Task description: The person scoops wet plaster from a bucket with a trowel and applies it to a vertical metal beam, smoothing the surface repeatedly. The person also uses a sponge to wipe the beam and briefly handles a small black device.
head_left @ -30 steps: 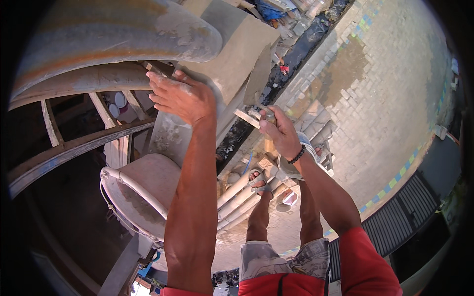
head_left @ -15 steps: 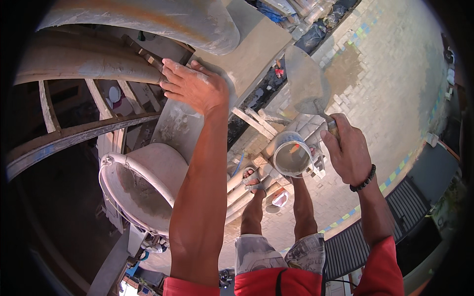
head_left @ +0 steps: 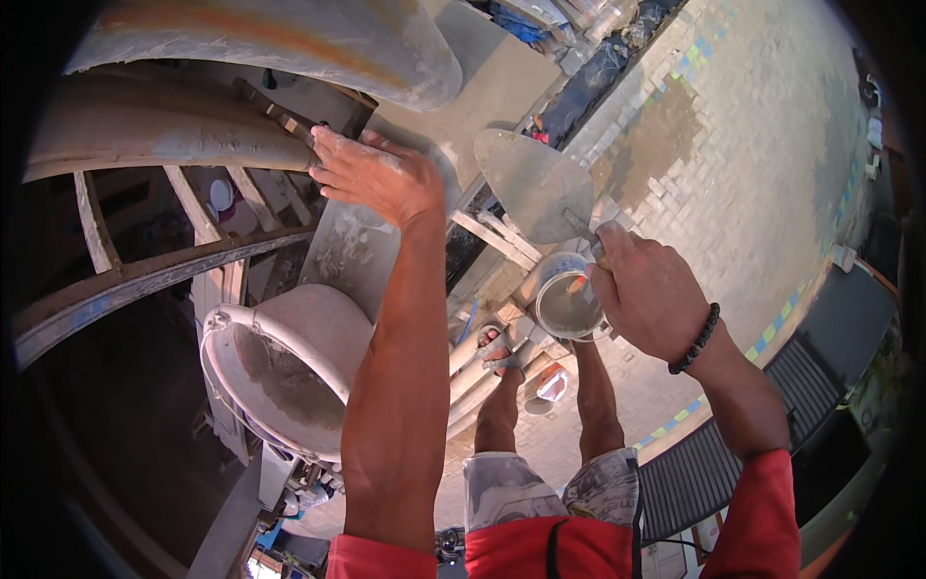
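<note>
My left hand (head_left: 381, 179) reaches out with its fingers stretched. Its fingertips are at the end of a thick, rounded brown beam (head_left: 164, 121), near a dark narrow bar. There is pale mortar smeared on the back of this hand. In my right hand (head_left: 656, 289) is the handle of a trowel (head_left: 535, 188) with a broad, rounded, grey-coated blade. The blade is held out toward the left, above the narrow ditch. Beneath my left forearm a large whitish bucket (head_left: 217, 362) holds some grey mortar. A smaller bucket (head_left: 569, 307) of grey contents stands below my right hand.
A grey curved form with a rusty streak (head_left: 289, 39) spans the upper left. Under the brown beam runs a slatted wooden frame (head_left: 164, 265). My feet are on a platform of poles and boards (head_left: 492, 236). Paving (head_left: 743, 212) stretches away to the right.
My right hand has moved left with the trowel, whose blade is now nearer my left hand. The left hand has stayed almost in place.
</note>
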A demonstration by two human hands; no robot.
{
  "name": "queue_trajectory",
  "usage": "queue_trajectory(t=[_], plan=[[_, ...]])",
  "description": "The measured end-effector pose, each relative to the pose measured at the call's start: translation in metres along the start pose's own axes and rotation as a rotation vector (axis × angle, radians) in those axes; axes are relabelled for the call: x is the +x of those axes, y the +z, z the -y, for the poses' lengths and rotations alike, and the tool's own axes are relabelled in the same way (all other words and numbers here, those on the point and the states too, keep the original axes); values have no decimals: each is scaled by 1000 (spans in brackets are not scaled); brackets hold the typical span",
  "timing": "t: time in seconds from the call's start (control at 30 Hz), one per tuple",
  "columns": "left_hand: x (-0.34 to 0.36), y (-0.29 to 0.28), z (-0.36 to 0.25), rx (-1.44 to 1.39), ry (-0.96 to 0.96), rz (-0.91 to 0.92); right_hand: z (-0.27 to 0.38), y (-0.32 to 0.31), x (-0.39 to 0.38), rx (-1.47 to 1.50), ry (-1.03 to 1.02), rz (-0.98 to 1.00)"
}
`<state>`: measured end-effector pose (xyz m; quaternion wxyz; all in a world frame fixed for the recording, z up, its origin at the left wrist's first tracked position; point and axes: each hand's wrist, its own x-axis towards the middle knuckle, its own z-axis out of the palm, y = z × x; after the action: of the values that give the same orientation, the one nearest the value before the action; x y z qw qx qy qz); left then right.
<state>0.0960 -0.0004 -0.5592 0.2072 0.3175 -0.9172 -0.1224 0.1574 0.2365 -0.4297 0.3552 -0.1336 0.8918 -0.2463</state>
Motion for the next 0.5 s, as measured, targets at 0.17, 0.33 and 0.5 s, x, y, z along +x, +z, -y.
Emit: queue_trajectory(t=[0.17, 0.33, 0.5], plan=[[-1, 2, -2, 32, 10, 8, -13, 2, 19, -36, -12, -77], [1, 1, 2, 50, 35, -2, -20, 24, -3, 189, -119, -79], [0, 1, -3, 91, 20, 42, -79, 119, 22, 862, -55, -342]])
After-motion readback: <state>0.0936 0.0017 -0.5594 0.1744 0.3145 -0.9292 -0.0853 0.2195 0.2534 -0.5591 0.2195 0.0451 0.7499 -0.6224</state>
